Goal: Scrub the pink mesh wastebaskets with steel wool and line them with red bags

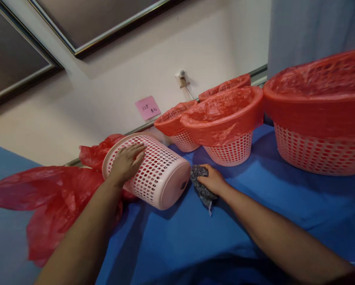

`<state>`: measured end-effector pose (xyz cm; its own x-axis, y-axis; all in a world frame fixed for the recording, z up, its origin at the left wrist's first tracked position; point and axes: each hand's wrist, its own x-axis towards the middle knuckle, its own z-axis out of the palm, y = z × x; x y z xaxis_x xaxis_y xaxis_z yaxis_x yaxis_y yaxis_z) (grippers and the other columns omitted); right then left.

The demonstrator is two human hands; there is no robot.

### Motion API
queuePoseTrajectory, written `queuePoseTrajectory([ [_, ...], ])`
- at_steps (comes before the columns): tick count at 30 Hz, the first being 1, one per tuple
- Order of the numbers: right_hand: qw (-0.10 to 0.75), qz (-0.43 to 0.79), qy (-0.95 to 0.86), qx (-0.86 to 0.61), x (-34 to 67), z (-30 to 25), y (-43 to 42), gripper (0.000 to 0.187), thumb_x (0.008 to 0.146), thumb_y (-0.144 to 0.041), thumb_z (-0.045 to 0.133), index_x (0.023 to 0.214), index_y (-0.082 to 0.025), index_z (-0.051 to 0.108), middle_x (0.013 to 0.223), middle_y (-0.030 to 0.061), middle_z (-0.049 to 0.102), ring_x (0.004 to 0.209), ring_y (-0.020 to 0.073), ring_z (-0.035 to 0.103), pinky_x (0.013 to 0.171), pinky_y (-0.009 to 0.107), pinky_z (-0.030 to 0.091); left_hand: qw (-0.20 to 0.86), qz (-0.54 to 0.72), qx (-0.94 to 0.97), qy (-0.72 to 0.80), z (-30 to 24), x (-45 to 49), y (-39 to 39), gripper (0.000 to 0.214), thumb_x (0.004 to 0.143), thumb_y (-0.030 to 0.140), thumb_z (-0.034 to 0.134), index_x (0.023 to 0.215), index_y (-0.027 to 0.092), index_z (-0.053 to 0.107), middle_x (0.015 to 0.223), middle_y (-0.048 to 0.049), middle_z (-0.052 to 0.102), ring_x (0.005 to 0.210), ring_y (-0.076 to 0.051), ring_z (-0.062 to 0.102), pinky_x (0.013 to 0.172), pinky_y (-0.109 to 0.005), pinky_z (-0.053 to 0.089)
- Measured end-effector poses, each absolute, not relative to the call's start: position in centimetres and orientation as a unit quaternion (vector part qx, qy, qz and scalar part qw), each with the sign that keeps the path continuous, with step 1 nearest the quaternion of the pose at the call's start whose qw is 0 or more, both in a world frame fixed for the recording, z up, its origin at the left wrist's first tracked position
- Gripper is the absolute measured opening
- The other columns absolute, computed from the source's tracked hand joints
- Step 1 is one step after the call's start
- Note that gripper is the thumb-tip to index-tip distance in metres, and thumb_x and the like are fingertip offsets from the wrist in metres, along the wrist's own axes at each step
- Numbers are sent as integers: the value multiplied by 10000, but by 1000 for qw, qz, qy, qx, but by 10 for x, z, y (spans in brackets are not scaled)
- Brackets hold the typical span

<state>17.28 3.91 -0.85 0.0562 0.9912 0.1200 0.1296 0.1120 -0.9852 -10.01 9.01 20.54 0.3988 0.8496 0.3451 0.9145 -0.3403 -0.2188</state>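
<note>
A pale pink perforated plastic basket [156, 174] lies on its side on the blue cloth, its solid base turned toward the right. My left hand [126, 162] rests on the basket's upper side with fingers stretched out. Beside the base, my right hand [211, 180] is closed round a dark grey, fuzzy cloth [201, 186] with a small light loop hanging from its lower end. The cloth is close to the base; whether it touches I cannot tell. Red plastic bags [61, 202] lie crumpled at the left, partly behind the basket and my left forearm.
Several upright baskets lined with red bags stand along the wall, including a middle one [227, 146] and a large one [322, 150] at right. A pink note [148, 107] and a socket with a plug [182, 78] are on the wall. Framed pictures [106, 23] hang above.
</note>
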Motion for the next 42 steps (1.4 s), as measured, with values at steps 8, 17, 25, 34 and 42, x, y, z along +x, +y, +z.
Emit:
queuePoseTrajectory([
  [8,643,231,-624,-380,142,-3,14,558,855,-234,692,1389,-216,531,1328,131,649,1257,276,632,1132,453,499,191,-83,-830,-517,204,-96,99,569,1003,472,380,1331,175,738,1464,-123,681,1422,-288,582,1244,-490,366],
  [17,505,312,-604,-532,144,-18,29,421,741,-158,751,1151,-237,698,1050,74,737,974,298,730,921,445,596,186,-90,-825,-526,202,-96,106,586,994,485,378,1279,150,766,1407,-126,720,1394,-291,607,1234,-471,382],
  [25,491,290,-631,-526,131,-11,18,566,772,-182,758,1327,-233,659,1195,117,698,1070,300,706,973,423,575,178,-89,-815,-545,201,-90,108,601,984,457,374,1302,123,759,1394,-132,727,1380,-311,618,1221,-467,400],
  [34,464,313,-566,-605,148,-7,51,532,953,-269,599,1470,-185,503,1374,127,669,1239,234,664,1068,357,524,182,-83,-811,-549,200,-85,113,575,955,435,382,1272,173,783,1402,-88,728,1357,-286,638,1225,-415,416],
  [42,373,365,-654,-548,128,-13,8,457,674,-129,827,1112,-220,734,1046,87,780,986,300,743,927,390,567,177,-90,-812,-549,197,-82,117,537,965,409,392,1279,207,778,1402,-70,729,1338,-303,648,1199,-475,434],
])
